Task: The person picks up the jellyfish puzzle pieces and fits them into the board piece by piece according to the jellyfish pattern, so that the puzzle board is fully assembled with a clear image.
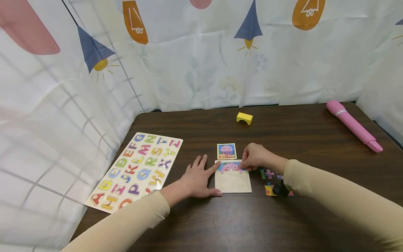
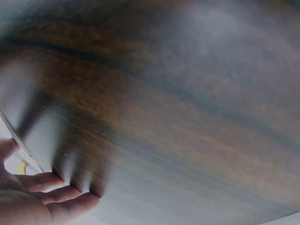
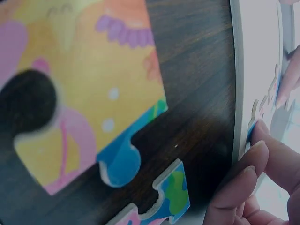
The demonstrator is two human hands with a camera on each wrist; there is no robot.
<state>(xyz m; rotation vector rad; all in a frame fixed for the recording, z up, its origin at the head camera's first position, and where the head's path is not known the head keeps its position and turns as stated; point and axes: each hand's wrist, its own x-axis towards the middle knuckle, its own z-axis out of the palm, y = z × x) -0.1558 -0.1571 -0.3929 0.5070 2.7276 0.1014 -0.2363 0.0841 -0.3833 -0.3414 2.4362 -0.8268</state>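
Evidently, we have both hands working at one shallow wooden puzzle tray [image 1: 233, 182], which lies flat near the middle of the dark tabletop [image 1: 195, 131]. Our left hand [image 1: 196, 180] is spread wide and grips nothing: its forefinger reaches the tray's upper left corner, its thumb lies by the lower left one, and the other fingertips rest on the wood, an arrangement that seems chosen to brace the frame against sliding. Our right hand [image 1: 255, 156] is narrow, its fingers curled in, with thumb and forefinger pinching the right-hand puzzle piece [image 1: 240, 167] at the tray's top edge; so light a hold probably suits fine fitting, since the part is thin and sits low within the rim. Together the top pieces show a pink creature's face, while bare wood fills the space below. Just above the tray we have a small picture card [image 1: 226, 151] with a similar pink sea creature, presumably set there so that both can be compared at a glance. Loose puzzle pieces [image 1: 269, 174] lie to the right, partly hidden by our right wrist, handy for that side. Well apart from all this rest the alphabet board [image 1: 134, 177] at left, a yellow arch block [image 1: 244, 118] towards the back and a pink wand-like object [image 1: 354, 124] at right, perhaps put there to leave us working room.
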